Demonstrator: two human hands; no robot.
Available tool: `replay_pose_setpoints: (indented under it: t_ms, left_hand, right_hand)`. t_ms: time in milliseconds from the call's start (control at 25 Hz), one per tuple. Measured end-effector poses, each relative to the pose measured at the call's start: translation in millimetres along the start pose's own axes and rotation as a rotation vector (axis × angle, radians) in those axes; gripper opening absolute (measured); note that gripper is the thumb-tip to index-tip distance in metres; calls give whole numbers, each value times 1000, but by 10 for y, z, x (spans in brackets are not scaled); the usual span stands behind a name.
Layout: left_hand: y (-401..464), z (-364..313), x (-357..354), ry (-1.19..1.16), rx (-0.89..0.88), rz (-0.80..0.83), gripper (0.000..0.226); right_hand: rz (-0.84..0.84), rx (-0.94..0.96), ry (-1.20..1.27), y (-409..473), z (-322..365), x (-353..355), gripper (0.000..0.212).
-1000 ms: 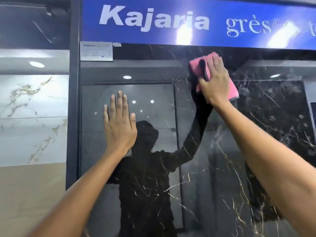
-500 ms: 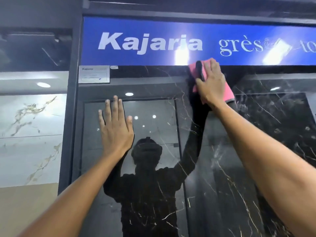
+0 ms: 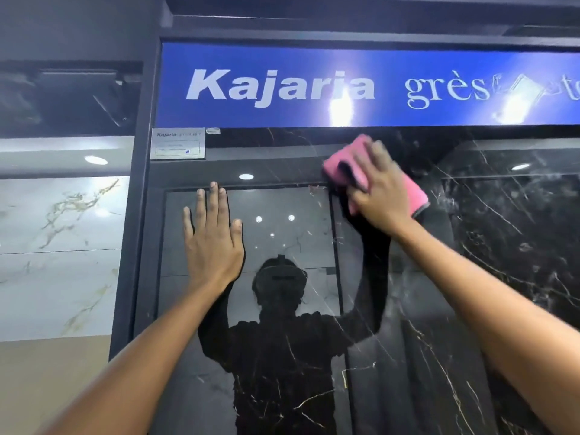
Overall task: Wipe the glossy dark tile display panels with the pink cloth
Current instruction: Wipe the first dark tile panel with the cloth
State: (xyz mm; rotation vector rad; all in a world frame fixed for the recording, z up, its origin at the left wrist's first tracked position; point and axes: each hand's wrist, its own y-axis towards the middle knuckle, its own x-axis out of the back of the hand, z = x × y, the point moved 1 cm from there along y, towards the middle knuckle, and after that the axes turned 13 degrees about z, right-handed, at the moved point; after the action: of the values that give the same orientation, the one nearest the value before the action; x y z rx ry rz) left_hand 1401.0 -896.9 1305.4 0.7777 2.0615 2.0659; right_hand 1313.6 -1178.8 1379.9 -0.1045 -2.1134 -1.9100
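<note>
A: Where is the cloth [image 3: 412, 191] sitting?

B: It is lying flat against the dark panel [image 3: 502, 246], up near the top edge, at about one o'clock from the middle of the view. Its pink face is showing at both ends, with a grey hem at the lower right corner.

A: Which of the hands is on it?

B: The right hand [image 3: 381, 191] is pressing it to the glass-like surface. The fingers are spreading over the cloth and look blurred, so whether they are flat or curling round an edge, I cannot tell.

A: And the left hand [image 3: 213, 240]?

B: It is resting open on the same panel at about ten o'clock from centre, palm flat, fingers straight and pointing to twelve, grasping nothing. It is well apart from the cloth.

A: What is lying around them?

B: The panel is showing pale veins and the dark reflection [image 3: 279, 324] of the person, both arms raised. Just above the cloth, at twelve, a blue sign [image 3: 251, 67] is reading "Kajaria", with two bright glares on it. A small label [image 3: 177, 143] is sticking at the panel's upper left corner. At nine o'clock, beyond a dark frame [image 3: 131, 246], a white marbled tile [image 3: 56, 246] is standing.
</note>
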Motion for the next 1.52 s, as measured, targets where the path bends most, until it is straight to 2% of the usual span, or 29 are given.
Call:
replay_pose_setpoints:
  t_ms: [40,80,120,240,280,320,360,440,480,520,560,640,680,720,760,800,920,960,1000,1040,1120,1160,1200,1240,1320,1400,1440,1520]
  left_hand:
    - [-9,-3,2,4,1,1,63]
    - [-14,-2,4,10,3,4,63]
    - [-14,-5,9,14,5,7,63]
    - [-7,-15,32,15,12,18,63]
    - [-11,-16,33,18,17,14,63]
    - [-6,-19,32,22,17,10,63]
    - [-5,-20,32,24,16,9,64]
    - [-19,-26,35,21,29,9,64]
    - [-23,-29,28,23,34,12,63]
    - [-22,-36,23,24,36,17,63]
    - [-17,-33,21,21,36,20,62]
    - [-12,-18,18,15,32,19,59]
    - [-7,-16,14,13,28,18,59]
    - [0,-16,19,11,22,17,58]
    - [0,-10,24,5,16,14,59]
    - [-2,-2,30,-3,12,12,60]
    - [-30,4,17,-7,7,18,62]
    - [-31,-4,17,-9,0,22,62]
    - [-25,-7,20,-14,-4,28,62]
    - [-19,-1,30,-20,1,34,61]
    - [-5,6,36,-12,10,44,58]
    - [3,0,32,-1,8,47,58]
    - [6,-5,35,10,3,52,58]
    - [0,-4,37,17,0,58,59]
    - [-8,-15,41,23,5,66,59]
    - [-3,-52,83,-6,38,52,59]
    - [-5,-114,116,-29,29,7,58]
    - [-16,-345,118,-68,-64,-71,59]
  right_hand:
    - [-12,-168,58,254,32,126,75]
    - [17,-238,95,423,174,147,77]
    - [70,-188,87,476,401,105,77]
    - [293,382,-117,112,812,-215,75]
    - [300,460,-144,24,706,-233,77]
    - [261,407,-127,15,504,-163,77]
    - [184,234,-81,65,273,-87,78]
    - [20,-230,18,138,-50,129,76]
    - [-32,-396,45,156,-22,135,75]
    - [-39,-453,83,180,186,97,76]
    - [3,-375,103,215,489,12,77]
    - [211,79,-26,193,1124,-234,75]
    - [304,284,-114,217,1234,-296,74]
    - [325,366,-190,309,1185,-251,76]
    - [266,300,-204,417,1014,-183,80]
    - [169,136,-185,523,782,-110,82]
    - [-128,-505,38,448,291,80,72]
    - [-141,-626,67,364,424,24,73]
    - [-99,-634,61,295,706,-76,76]
    - [-32,-485,-4,258,1026,-227,78]
    - [147,13,-154,246,1519,-449,77]
    - [216,189,-234,337,1516,-399,75]
    - [233,255,-283,471,1377,-274,73]
    - [207,212,-280,581,1128,-149,71]
    - [76,-51,-159,629,552,48,68]
    - [-68,-239,-38,363,385,6,70]
    - [-101,-216,-63,166,480,-109,70]
    - [-72,55,-145,-291,666,-372,68]
